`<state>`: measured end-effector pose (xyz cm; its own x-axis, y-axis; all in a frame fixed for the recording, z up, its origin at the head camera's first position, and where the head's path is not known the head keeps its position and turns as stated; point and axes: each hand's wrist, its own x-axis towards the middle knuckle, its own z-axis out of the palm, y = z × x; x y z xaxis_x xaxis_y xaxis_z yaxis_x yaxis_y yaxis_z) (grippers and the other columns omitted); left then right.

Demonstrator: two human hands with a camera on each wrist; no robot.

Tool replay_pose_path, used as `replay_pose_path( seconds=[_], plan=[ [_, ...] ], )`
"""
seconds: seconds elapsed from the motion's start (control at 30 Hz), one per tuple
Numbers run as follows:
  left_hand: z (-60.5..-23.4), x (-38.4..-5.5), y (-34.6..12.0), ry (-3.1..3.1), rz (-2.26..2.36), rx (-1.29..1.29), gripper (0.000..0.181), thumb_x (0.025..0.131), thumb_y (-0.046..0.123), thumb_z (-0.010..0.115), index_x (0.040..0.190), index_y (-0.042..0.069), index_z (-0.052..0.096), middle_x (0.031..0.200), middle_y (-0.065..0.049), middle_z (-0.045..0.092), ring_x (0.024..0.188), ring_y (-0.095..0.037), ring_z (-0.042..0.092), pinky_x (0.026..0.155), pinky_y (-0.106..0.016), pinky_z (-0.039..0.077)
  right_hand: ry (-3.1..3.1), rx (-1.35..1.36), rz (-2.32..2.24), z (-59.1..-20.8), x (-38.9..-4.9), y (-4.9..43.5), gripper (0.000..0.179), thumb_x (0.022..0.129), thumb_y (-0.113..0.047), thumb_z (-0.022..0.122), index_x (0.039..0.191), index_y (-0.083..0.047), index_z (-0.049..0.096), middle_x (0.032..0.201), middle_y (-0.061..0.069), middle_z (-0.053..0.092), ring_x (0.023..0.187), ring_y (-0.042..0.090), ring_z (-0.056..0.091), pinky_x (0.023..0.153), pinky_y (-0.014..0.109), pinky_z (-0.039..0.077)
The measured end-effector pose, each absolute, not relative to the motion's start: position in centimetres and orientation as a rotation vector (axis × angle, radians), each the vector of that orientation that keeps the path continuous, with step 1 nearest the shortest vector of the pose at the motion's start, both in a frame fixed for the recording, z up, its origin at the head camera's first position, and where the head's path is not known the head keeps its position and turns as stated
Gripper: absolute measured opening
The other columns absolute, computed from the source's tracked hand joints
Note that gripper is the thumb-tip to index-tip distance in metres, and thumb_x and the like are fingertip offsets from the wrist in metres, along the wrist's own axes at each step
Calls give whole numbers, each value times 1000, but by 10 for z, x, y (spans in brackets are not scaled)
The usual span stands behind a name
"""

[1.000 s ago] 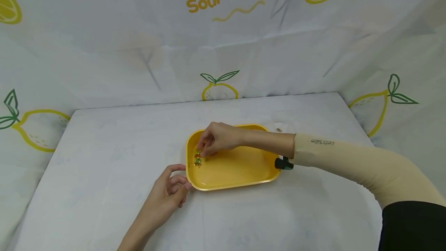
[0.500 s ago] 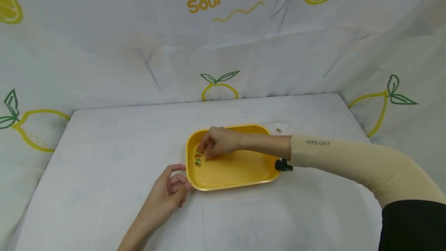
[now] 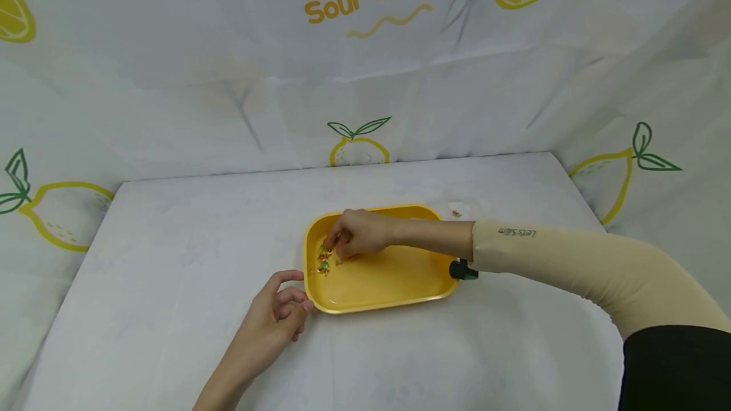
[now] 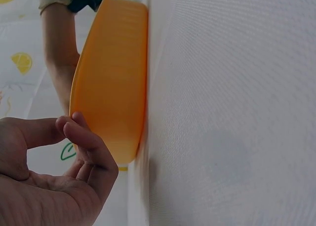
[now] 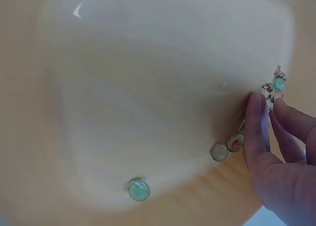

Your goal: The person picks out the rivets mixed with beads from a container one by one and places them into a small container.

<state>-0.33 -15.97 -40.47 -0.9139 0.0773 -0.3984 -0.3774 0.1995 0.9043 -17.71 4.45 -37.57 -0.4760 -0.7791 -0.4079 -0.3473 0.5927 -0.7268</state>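
Observation:
My right hand (image 3: 362,231) reaches into the yellow tray (image 3: 394,293) at its left end. In the right wrist view, its thumb and a finger pinch a small charm (image 5: 271,105) with glassy and metal parts; the hand partly hides it. Beside the fingertips lies a green glass charm (image 5: 279,84). Other round glass charms (image 5: 218,152) lie below the hand, and a separate green one (image 5: 139,190) lies farther left. My left hand (image 3: 271,322) is at the tray's near left corner, fingers relaxed and loosely bent. Its fingertips touch the tray's wall (image 4: 113,63).
A small gold-coloured piece (image 3: 456,214) lies on the table behind the right forearm. The dark wrist mount (image 3: 464,269) overlaps the tray's right end. A pale sleeve (image 3: 548,262) covers the right forearm. A lemon-print cloth (image 3: 274,119) hangs behind the white table (image 3: 171,271).
The right hand has drawn back slightly to the right within the tray, and its fingertips now point down at the charms. The left hand and tray have stayed put.

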Motion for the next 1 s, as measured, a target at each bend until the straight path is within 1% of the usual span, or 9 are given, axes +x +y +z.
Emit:
replay_pose_path(
  seconds=[0.23,0.53,0.73,1.0],
  plan=[
    [-404,-2,-160,2134,1759,-281,49,103,10,73,146,15,50,103,-11,71,68,-14,57,59,-25,48,2027,-921,-727,-376,-176,45,22,101,2,71,121,3,78,110,15,83,79,5,67,76,19,62],
    [-405,-2,-161,2135,1754,-278,49,103,10,72,147,15,50,103,-11,71,68,-15,57,58,-25,47,2019,-941,-668,-376,-175,47,21,100,1,72,121,3,79,110,14,83,80,2,65,76,17,60],
    [-404,-2,-160,2139,1750,-288,49,103,10,72,146,16,50,102,-10,71,68,-15,57,58,-25,47,2006,-915,-665,-378,-173,48,15,99,1,75,112,2,80,103,12,83,77,4,67,76,21,63],
    [-403,-2,-160,2144,1752,-278,49,102,10,72,146,15,50,102,-10,71,68,-15,57,58,-25,47,1994,-895,-680,-380,-174,51,7,98,0,76,103,2,81,91,12,82,69,7,69,72,26,65]
  ],
)
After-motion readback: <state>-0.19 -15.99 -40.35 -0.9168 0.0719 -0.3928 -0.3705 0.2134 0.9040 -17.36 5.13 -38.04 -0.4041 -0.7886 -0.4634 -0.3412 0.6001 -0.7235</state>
